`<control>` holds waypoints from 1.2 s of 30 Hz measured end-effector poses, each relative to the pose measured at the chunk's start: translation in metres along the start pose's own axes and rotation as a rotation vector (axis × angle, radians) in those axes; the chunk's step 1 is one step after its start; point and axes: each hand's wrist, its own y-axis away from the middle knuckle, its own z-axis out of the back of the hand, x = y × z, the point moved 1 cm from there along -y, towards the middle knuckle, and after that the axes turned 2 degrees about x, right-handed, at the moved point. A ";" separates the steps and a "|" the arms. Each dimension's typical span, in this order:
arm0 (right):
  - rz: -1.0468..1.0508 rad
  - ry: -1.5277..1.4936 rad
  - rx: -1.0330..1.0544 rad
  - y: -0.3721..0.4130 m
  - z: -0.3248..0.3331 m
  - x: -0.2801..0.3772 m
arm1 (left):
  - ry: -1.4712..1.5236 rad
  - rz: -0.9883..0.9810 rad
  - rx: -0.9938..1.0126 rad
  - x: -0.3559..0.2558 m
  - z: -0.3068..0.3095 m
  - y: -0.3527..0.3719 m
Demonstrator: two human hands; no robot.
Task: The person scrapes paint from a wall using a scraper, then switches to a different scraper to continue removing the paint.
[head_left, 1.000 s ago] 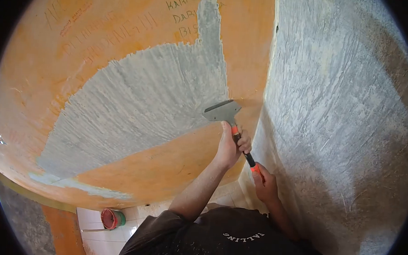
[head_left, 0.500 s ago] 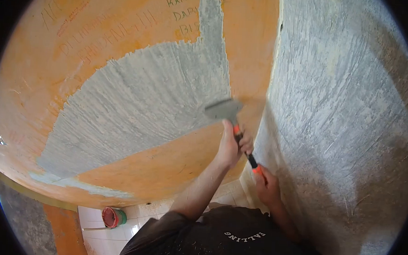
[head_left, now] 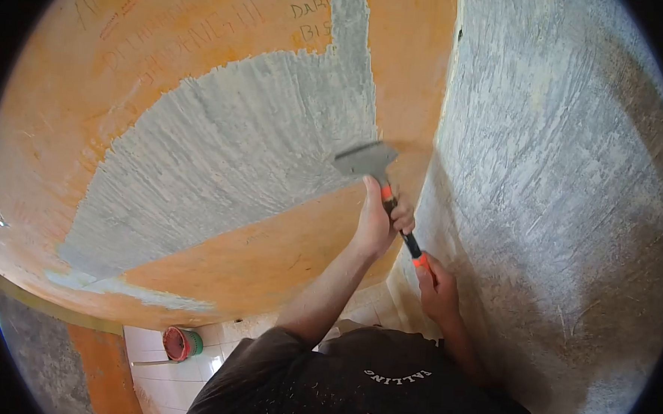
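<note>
A long-handled wall scraper (head_left: 368, 159) with a broad grey head and a black and orange handle is in both my hands. My left hand (head_left: 378, 223) wraps the handle just below the head, its thumb stretched up along the neck. Lower down, my right hand (head_left: 438, 286) is closed round the orange end of the handle. The scraper's blade overlaps the right part of a bared grey patch (head_left: 222, 156) on the orange-painted wall (head_left: 284, 261). Jagged paint edges border this fan-shaped patch, and a narrow grey strip runs up from it.
A rough grey wall (head_left: 543, 180) meets the orange one at a corner on the right. Down on the white tiled floor (head_left: 176, 386) at the lower left stands a red and green bucket (head_left: 182, 344), with a stick beside it. Handwriting (head_left: 308, 11) marks the upper orange paint.
The scraper and both hands sit slightly higher in view. The wall and its writing have shifted up too, as the camera view tilted a little.
</note>
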 end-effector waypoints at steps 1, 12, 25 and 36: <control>0.006 -0.002 -0.002 0.002 -0.003 -0.006 | 0.051 0.050 -0.052 0.007 0.006 0.005; -0.019 0.060 -0.023 0.007 0.000 -0.005 | 0.063 0.060 -0.044 0.005 0.002 0.004; 0.004 0.036 -0.032 0.005 0.000 0.022 | 0.042 -0.007 0.032 -0.016 -0.010 0.000; -0.057 0.041 -0.019 0.017 -0.003 0.018 | 0.002 0.013 -0.067 -0.003 0.000 0.012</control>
